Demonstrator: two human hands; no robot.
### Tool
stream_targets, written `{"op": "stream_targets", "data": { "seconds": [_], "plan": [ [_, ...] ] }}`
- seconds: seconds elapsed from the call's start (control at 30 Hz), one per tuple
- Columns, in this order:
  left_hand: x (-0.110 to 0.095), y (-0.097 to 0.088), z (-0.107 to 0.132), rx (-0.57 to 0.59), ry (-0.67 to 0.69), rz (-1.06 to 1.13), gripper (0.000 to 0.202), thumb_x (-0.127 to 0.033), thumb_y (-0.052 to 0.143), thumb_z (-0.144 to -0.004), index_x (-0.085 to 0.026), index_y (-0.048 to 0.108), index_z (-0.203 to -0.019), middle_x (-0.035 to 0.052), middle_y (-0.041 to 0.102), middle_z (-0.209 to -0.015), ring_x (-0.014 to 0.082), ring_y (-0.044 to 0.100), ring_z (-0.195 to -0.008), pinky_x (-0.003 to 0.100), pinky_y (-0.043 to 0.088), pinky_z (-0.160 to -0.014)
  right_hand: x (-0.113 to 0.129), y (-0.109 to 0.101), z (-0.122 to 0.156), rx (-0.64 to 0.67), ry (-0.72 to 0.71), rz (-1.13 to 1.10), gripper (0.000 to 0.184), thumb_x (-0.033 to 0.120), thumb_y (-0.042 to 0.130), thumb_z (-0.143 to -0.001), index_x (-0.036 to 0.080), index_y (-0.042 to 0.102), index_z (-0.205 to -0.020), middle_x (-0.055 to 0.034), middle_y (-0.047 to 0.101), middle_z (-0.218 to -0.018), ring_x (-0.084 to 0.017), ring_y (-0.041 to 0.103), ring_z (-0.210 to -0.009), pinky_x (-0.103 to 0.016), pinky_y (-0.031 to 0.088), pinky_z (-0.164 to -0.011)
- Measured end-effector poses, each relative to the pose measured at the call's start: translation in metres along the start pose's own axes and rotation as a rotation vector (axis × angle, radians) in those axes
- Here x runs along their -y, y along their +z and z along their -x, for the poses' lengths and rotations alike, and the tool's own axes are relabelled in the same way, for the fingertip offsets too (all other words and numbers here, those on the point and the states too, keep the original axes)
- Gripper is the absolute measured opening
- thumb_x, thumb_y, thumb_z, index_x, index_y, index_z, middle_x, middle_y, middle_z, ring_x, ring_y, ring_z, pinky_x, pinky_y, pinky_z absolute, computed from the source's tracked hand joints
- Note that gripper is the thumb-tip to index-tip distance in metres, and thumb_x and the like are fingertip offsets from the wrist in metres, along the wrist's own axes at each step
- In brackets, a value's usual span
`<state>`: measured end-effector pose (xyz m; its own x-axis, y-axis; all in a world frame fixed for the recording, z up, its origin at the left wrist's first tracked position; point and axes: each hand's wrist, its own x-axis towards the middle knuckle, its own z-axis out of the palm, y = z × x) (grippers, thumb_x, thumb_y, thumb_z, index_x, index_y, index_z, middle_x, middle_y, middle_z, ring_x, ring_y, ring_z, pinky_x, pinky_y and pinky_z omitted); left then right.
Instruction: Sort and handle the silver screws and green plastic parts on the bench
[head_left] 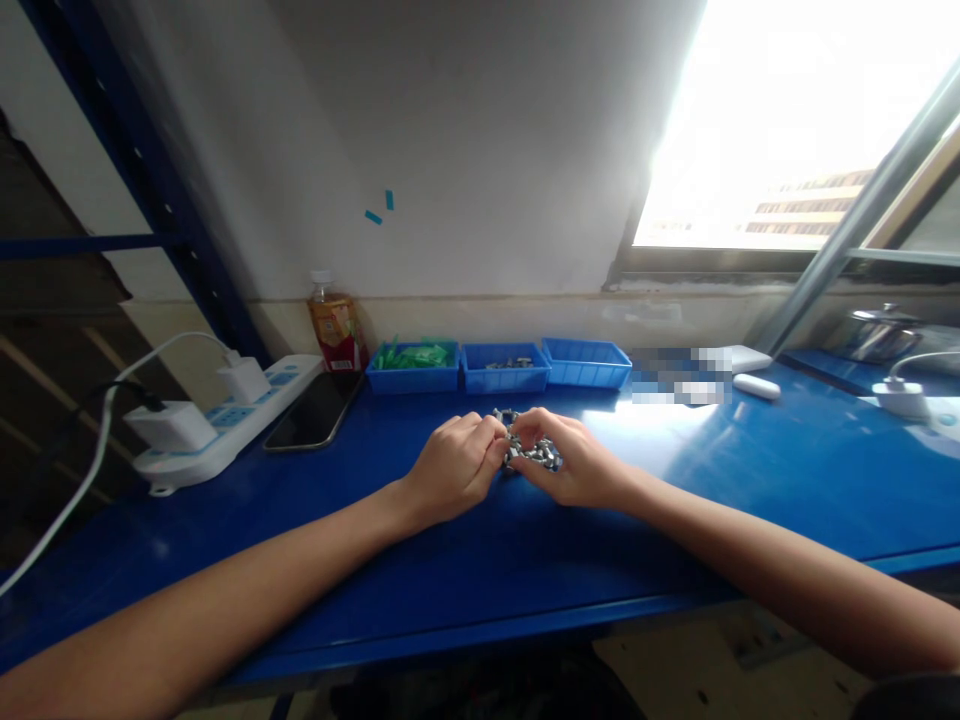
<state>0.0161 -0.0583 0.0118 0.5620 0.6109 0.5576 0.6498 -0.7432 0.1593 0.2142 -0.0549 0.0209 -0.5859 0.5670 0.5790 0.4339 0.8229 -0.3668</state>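
Observation:
Both my hands meet over the middle of the blue table (750,470). My right hand (574,462) is cupped palm-up and holds a heap of small silver metal parts (534,452). My left hand (454,465) has its fingers curled and pinched at the left edge of that heap, touching the parts. Behind the hands stand three blue bins in a row: the left bin (412,380) with green pieces, the middle bin (504,380) with a few silver parts, and the right bin (586,374), whose contents I cannot see.
A white power strip (225,420) with two plugged chargers lies at the left, a black phone (315,410) beside it. A bottle with an orange drink (336,330) stands against the wall. White devices (756,385) and a metal pot (877,332) sit at the right, under the window.

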Motion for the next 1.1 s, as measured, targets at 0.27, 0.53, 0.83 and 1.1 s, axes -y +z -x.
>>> {"op": "stream_targets", "data": {
  "seconds": [0.27, 0.53, 0.83, 1.1],
  "plan": [
    [0.0015, 0.0004, -0.0003, 0.034, 0.017, -0.016, 0.035, -0.033, 0.026, -0.098, -0.017, 0.054, -0.083, 0.0038, 0.06, -0.074, 0.0177, 0.054, -0.069, 0.033, 0.04, -0.069, 0.0019, 0.0004, -0.0032, -0.058, -0.027, 0.001, 0.006, 0.022, 0.049, -0.089, 0.019, 0.053, -0.088, -0.0018, 0.061, -0.075, -0.012, 0.055, -0.065, -0.022, 0.043, -0.059],
    [0.0003, 0.0021, 0.0019, -0.039, 0.017, 0.037, 0.02, -0.035, 0.047, -0.091, -0.018, 0.051, -0.101, 0.0015, 0.063, -0.078, 0.0169, 0.057, -0.071, 0.033, 0.04, -0.072, -0.0052, 0.0043, -0.0028, -0.031, -0.007, 0.012, 0.02, 0.024, 0.044, -0.093, 0.019, 0.054, -0.077, -0.0019, 0.06, -0.07, -0.012, 0.054, -0.063, -0.023, 0.042, -0.059],
    [0.0009, 0.0003, 0.0003, -0.008, 0.013, -0.013, 0.028, -0.032, 0.033, -0.097, -0.016, 0.055, -0.09, 0.0059, 0.063, -0.081, 0.0189, 0.057, -0.075, 0.034, 0.04, -0.072, -0.0033, 0.0027, 0.0, -0.016, 0.023, -0.057, 0.006, 0.022, 0.054, -0.087, 0.019, 0.053, -0.093, -0.0011, 0.062, -0.076, -0.012, 0.057, -0.067, -0.023, 0.044, -0.061],
    [0.0002, -0.0011, -0.0004, 0.015, 0.018, -0.004, 0.031, -0.032, 0.034, -0.096, -0.017, 0.059, -0.086, 0.0045, 0.064, -0.076, 0.0178, 0.057, -0.072, 0.033, 0.039, -0.071, -0.0035, 0.0034, -0.0003, 0.008, -0.007, -0.038, 0.004, 0.021, 0.052, -0.087, 0.02, 0.054, -0.091, -0.0015, 0.063, -0.078, -0.012, 0.058, -0.068, -0.023, 0.045, -0.062]
  ]
}}
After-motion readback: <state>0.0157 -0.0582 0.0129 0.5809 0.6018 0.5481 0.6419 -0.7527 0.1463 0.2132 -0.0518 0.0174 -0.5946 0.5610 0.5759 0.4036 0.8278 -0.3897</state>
